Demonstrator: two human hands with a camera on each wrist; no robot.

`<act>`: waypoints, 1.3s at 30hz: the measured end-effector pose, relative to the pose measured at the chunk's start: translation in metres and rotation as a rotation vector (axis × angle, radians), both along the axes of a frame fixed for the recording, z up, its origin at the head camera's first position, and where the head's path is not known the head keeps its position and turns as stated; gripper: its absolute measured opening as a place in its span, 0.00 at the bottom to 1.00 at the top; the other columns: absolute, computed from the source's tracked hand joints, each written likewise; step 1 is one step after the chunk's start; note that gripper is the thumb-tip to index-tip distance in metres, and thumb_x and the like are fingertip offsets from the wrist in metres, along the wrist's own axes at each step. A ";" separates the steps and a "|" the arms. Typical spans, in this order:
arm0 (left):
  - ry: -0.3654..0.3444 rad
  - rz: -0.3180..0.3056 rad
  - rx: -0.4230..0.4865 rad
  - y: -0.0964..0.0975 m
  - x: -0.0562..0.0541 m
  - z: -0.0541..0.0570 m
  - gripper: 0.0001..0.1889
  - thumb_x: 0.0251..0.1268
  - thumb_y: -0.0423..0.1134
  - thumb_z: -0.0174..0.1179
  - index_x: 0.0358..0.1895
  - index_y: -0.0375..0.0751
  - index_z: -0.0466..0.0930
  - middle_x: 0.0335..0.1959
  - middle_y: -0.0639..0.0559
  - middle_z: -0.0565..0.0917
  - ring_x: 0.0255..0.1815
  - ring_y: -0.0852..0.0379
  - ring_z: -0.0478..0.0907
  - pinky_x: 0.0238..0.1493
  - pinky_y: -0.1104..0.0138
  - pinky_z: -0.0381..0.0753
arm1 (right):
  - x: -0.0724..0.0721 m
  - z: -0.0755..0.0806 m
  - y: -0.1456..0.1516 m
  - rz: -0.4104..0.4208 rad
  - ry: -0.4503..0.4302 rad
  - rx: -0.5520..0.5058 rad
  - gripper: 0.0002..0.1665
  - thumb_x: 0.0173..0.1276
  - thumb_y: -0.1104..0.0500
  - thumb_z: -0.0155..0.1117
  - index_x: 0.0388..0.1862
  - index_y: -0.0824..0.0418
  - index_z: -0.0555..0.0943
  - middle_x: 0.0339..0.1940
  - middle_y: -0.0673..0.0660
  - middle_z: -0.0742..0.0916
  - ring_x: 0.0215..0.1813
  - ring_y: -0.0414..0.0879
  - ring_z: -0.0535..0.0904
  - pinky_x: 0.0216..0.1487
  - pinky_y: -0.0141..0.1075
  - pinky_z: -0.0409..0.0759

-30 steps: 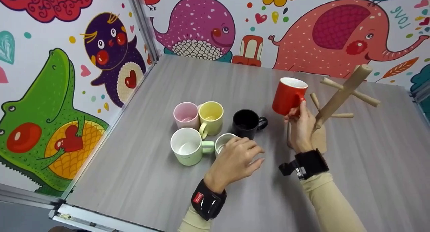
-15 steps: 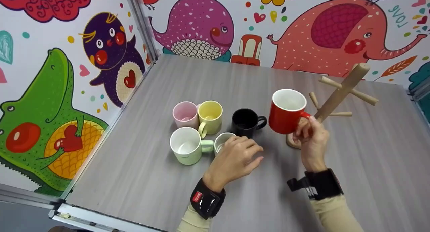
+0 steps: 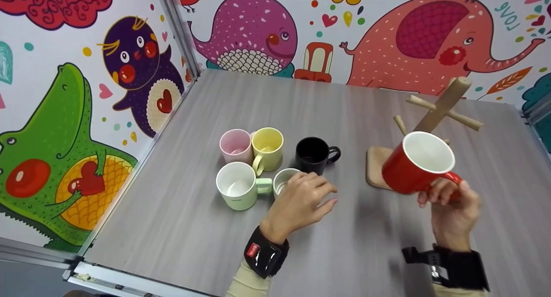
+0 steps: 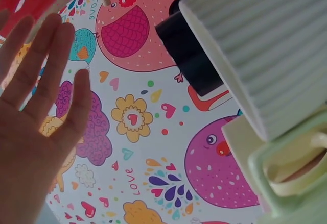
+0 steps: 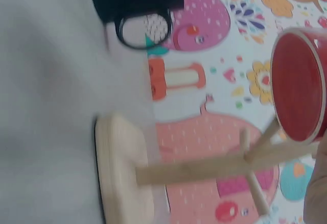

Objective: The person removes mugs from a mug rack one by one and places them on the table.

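My right hand grips a red mug by its handle. The mug is tilted, held in front of a wooden mug tree with bare pegs. Its round red bottom also shows at the right of the right wrist view. My left hand hovers by a small white mug, partly hiding it; whether they touch is unclear in the head view. In the left wrist view the fingers are extended with nothing in them, and the white mug's ribbed side stands apart from them.
Left of the tree stands a black mug, its handle pointing right. Pink, yellow and pale green mugs cluster farther left. Cartoon-printed walls border the grey table at the back and left.
My right hand has drawn the red mug away from beside the tree's pegs, first down and left, then right and toward me. My left hand has stayed almost still.
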State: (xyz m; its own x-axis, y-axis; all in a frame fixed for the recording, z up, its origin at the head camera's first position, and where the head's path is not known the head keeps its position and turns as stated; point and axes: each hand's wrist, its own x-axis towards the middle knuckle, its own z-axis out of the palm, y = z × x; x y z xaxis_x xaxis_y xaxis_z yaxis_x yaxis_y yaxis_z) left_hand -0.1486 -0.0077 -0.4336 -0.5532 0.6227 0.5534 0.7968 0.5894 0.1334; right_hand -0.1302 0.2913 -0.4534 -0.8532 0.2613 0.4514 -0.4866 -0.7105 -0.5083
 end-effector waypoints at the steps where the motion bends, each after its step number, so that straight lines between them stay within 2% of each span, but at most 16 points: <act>1: 0.000 -0.001 0.003 0.000 0.000 0.000 0.07 0.64 0.43 0.68 0.42 0.49 0.89 0.38 0.59 0.86 0.39 0.60 0.80 0.44 0.66 0.76 | 0.003 -0.001 0.006 0.000 0.008 -0.008 0.29 0.78 0.63 0.33 0.13 0.72 0.58 0.16 0.66 0.73 0.20 0.54 0.67 0.21 0.42 0.76; 5: 0.004 -0.001 0.008 0.000 0.000 0.000 0.07 0.64 0.43 0.68 0.42 0.48 0.89 0.38 0.58 0.86 0.39 0.60 0.80 0.43 0.67 0.76 | 0.013 -0.007 0.027 -0.039 -0.017 -0.066 0.32 0.81 0.61 0.34 0.12 0.72 0.57 0.15 0.66 0.70 0.19 0.56 0.63 0.19 0.42 0.75; 8: 0.011 0.002 0.008 -0.001 0.000 0.001 0.07 0.64 0.43 0.68 0.42 0.48 0.89 0.38 0.59 0.86 0.39 0.60 0.80 0.43 0.67 0.76 | 0.020 -0.009 0.042 -0.102 -0.048 -0.124 0.34 0.81 0.61 0.35 0.11 0.73 0.57 0.13 0.66 0.69 0.18 0.56 0.61 0.16 0.42 0.74; 15: 0.036 -0.005 0.051 -0.001 -0.001 0.001 0.05 0.63 0.41 0.69 0.39 0.48 0.89 0.35 0.59 0.86 0.37 0.61 0.80 0.41 0.67 0.75 | 0.032 -0.011 0.065 -0.285 -0.138 -0.009 0.34 0.81 0.65 0.31 0.09 0.74 0.57 0.13 0.67 0.68 0.13 0.56 0.65 0.14 0.39 0.74; 21: 0.044 -0.006 0.060 -0.001 -0.001 0.001 0.05 0.62 0.41 0.69 0.39 0.48 0.89 0.35 0.59 0.86 0.37 0.60 0.80 0.42 0.66 0.76 | 0.034 -0.015 0.071 -0.328 -0.157 -0.038 0.34 0.80 0.65 0.34 0.09 0.75 0.56 0.12 0.67 0.67 0.11 0.57 0.66 0.12 0.40 0.72; 24: 0.044 0.000 0.053 -0.001 -0.001 0.001 0.05 0.63 0.42 0.69 0.39 0.48 0.89 0.35 0.59 0.86 0.37 0.60 0.80 0.43 0.66 0.76 | 0.034 -0.016 0.073 -0.350 -0.183 -0.062 0.34 0.80 0.65 0.37 0.09 0.75 0.57 0.12 0.67 0.68 0.11 0.57 0.65 0.11 0.39 0.72; 30: 0.032 0.000 0.040 -0.002 -0.001 0.001 0.05 0.63 0.42 0.69 0.40 0.48 0.89 0.36 0.59 0.86 0.38 0.60 0.80 0.43 0.66 0.76 | 0.039 -0.018 0.075 -0.441 -0.267 -0.031 0.33 0.75 0.61 0.52 0.10 0.75 0.58 0.12 0.66 0.69 0.11 0.56 0.66 0.11 0.38 0.72; 35: 0.039 0.002 0.052 -0.002 -0.002 0.002 0.05 0.62 0.41 0.69 0.40 0.47 0.89 0.36 0.59 0.87 0.38 0.61 0.81 0.42 0.66 0.76 | 0.039 -0.018 0.074 -0.541 -0.307 0.082 0.34 0.73 0.57 0.57 0.11 0.73 0.60 0.13 0.64 0.70 0.11 0.54 0.68 0.12 0.34 0.71; 39: 0.047 0.009 0.061 -0.002 -0.003 0.003 0.05 0.62 0.40 0.69 0.39 0.47 0.89 0.36 0.58 0.86 0.38 0.60 0.81 0.43 0.66 0.76 | 0.039 -0.016 0.074 -0.558 -0.320 0.101 0.34 0.74 0.56 0.57 0.11 0.72 0.61 0.14 0.64 0.70 0.11 0.53 0.67 0.12 0.34 0.70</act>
